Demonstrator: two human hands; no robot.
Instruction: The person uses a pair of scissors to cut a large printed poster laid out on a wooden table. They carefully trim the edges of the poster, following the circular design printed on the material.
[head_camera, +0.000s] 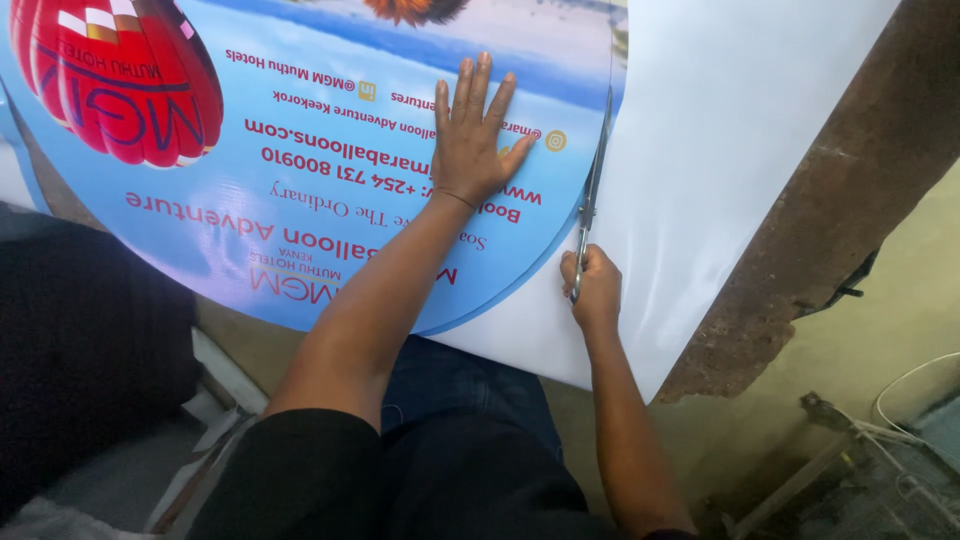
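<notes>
A large round printed banner (300, 180), blue with red lettering and a red hot-air balloon picture, lies on a work surface. My left hand (473, 135) presses flat on it, fingers spread. My right hand (592, 285) grips the handles of a pair of scissors (592, 185), whose blades point away from me along the curved blue edge, where the print meets the white unprinted margin (720, 150). Part of the cut edge nearest me curls free.
A rusty brown board or table edge (830, 210) runs diagonally at the right. Below it lie a dusty floor (850, 360), a metal frame and a white cable (900, 390). My dark-clad legs (460, 460) are under the sheet. A dark mass (80, 340) sits at left.
</notes>
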